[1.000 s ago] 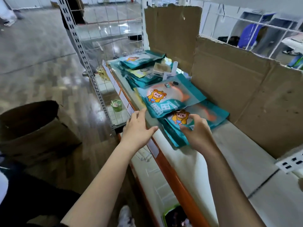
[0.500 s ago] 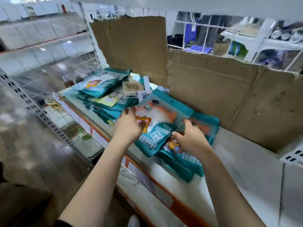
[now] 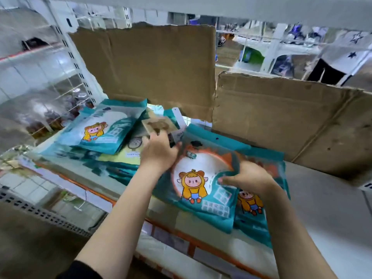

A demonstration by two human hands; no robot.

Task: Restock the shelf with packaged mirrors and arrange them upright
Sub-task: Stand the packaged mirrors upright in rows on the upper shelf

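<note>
Behind the top mirror pack (image 3: 201, 178) two cardboard sheets (image 3: 271, 121) stand as a back wall, and left of it lies another teal pile (image 3: 104, 129). The white shelf (image 3: 326, 208) carries all. The left hand (image 3: 159, 154) grips the pack's left edge; the right hand (image 3: 247, 178) seems to pinch its right edge.

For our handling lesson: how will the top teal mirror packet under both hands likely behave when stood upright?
The top mirror packet looks flat and thin, so probably tips unless leaned on the cardboard. Its glossy film may slip. The right hand bends its edge, suggesting floppy wrapping.
</note>
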